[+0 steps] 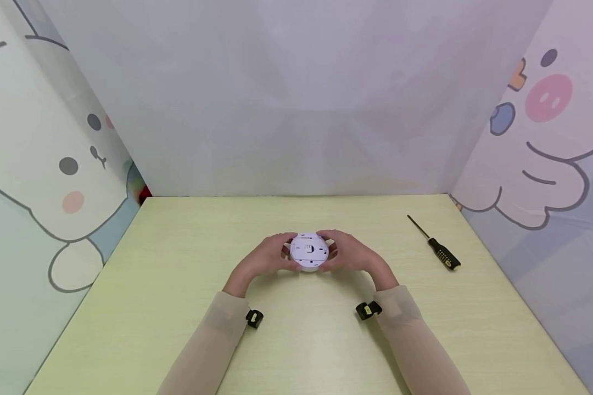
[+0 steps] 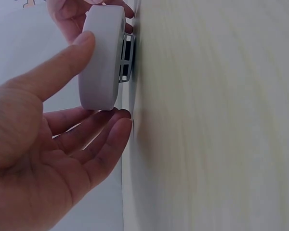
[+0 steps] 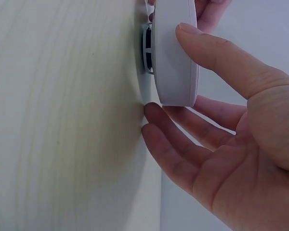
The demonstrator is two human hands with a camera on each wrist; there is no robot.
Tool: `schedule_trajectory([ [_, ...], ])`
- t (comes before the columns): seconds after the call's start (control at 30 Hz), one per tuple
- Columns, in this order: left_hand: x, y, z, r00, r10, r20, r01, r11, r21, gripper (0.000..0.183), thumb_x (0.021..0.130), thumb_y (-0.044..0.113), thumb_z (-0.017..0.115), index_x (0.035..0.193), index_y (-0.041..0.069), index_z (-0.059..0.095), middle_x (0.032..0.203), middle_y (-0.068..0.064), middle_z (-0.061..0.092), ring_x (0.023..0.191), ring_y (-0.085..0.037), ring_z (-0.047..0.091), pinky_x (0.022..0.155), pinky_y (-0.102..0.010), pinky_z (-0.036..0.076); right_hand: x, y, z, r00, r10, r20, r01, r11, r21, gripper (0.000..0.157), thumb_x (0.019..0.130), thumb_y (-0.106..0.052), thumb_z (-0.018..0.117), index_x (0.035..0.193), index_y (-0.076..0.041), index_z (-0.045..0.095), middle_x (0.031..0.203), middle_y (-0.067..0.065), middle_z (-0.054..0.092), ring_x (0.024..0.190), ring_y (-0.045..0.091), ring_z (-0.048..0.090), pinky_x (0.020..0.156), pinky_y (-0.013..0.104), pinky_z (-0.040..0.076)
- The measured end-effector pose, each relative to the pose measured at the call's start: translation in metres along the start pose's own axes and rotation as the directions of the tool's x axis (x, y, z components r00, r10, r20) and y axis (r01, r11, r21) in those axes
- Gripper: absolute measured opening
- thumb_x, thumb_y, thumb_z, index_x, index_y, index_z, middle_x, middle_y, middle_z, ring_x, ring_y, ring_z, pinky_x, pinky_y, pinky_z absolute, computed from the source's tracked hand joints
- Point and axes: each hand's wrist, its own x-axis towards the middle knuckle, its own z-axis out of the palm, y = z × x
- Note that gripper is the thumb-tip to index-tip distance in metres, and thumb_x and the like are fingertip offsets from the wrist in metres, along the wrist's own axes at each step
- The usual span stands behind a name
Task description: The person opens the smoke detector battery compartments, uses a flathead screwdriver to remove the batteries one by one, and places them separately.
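Note:
A round white smoke detector (image 1: 309,250) is at the middle of the table, its flat back with slots and small marks facing up. My left hand (image 1: 268,255) grips its left side and my right hand (image 1: 350,254) its right side, thumbs on the near edge and fingers round the far edge. In the left wrist view the smoke detector (image 2: 100,62) shows its smooth side wall, with a slotted dome pointing down at the tabletop. The right wrist view has the same smoke detector (image 3: 175,57) between thumb and fingers, the dome close to the table; whether it touches cannot be told.
A screwdriver (image 1: 443,254) with a black handle lies on the table at the right, its shaft pointing away to the left. The pale wood-grain table (image 1: 153,307) ends at a plain light back sheet (image 1: 296,109). Cartoon-printed sheets (image 1: 44,164) hang on both sides.

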Motion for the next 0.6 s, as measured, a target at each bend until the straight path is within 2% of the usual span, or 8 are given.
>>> schedule_trajectory([
  [0.37,0.0001,0.0001,-0.0015,0.999,-0.031,-0.013,0.031,0.999,-0.013,0.092,0.074,0.03,0.087,0.149,0.012,0.037,0.126,0.0,0.057,0.107,-0.016,0.059,0.088,-0.033,0.05,-0.0026,0.0008,-0.0047,1.0,0.005,0.017,-0.005,1.0,-0.007,0.093,0.077,-0.03,0.085,0.151,-0.008,0.033,0.141,0.004,0.049,0.111,0.021,0.061,0.089,0.035,0.052],
  [0.6,0.0006,0.0005,-0.0031,0.999,-0.023,-0.029,0.021,0.998,-0.057,0.093,0.071,0.028,0.089,0.148,0.016,0.038,0.128,0.002,0.056,0.109,-0.017,0.059,0.088,-0.036,0.05,-0.0023,0.0027,-0.0076,1.0,0.008,-0.016,-0.008,1.0,-0.003,0.085,0.083,-0.037,0.078,0.151,-0.01,0.034,0.141,0.005,0.049,0.112,0.021,0.061,0.091,0.036,0.051],
])
